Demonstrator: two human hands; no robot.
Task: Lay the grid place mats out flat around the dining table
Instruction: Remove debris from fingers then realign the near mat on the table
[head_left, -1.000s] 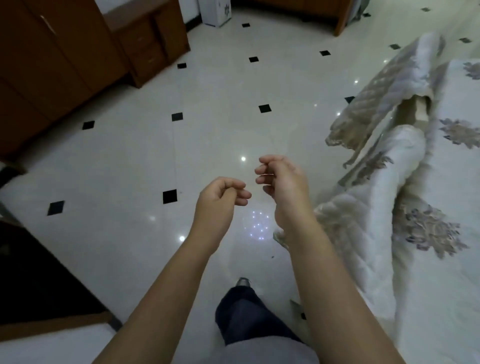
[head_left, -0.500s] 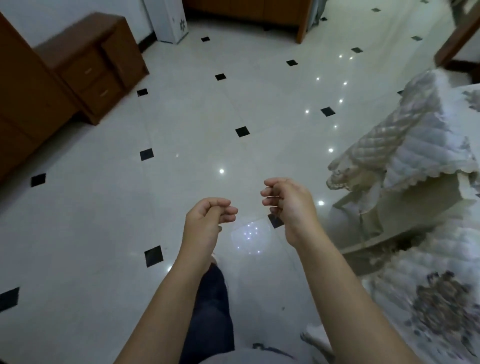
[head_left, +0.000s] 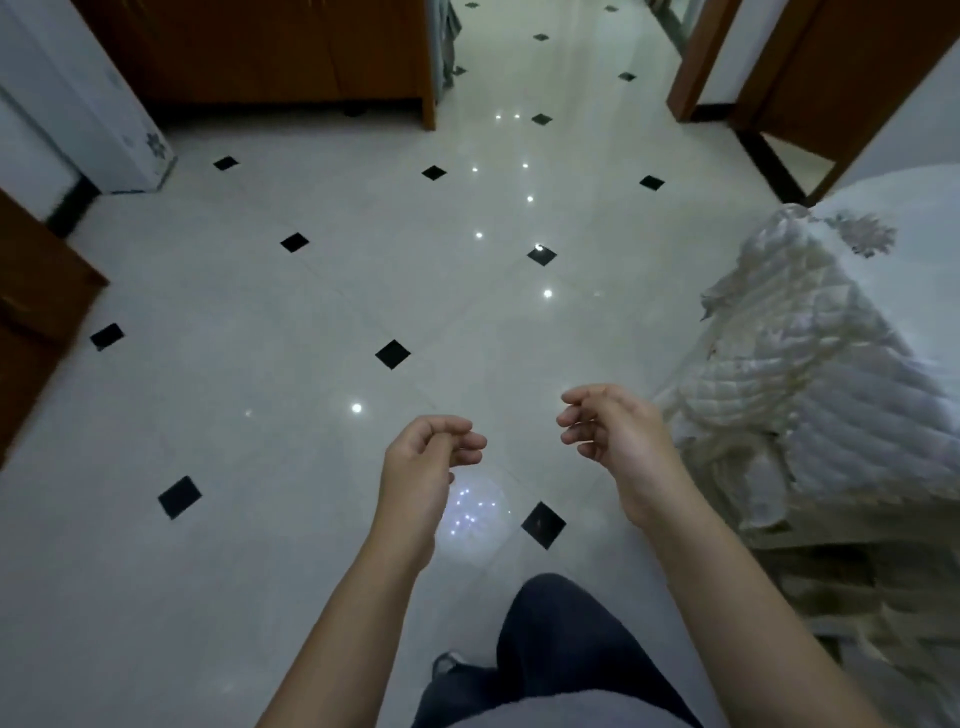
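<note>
Your left hand and right hand hang over the floor, grip loose, fingers half-curled on nothing. Quilted cover sits just right of them. Can't tell where the mats are.

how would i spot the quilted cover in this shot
Look to the right edge of the pale tiled floor, past the right hand. The quilted cover hangs there, cream and diamond-stitched, unlike the smooth brown wooden cabinet opposite.

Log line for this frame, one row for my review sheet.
left hand: empty, loosely curled | right hand: empty, loosely curled | grid place mats: none in view | quilted cover: right edge
</note>
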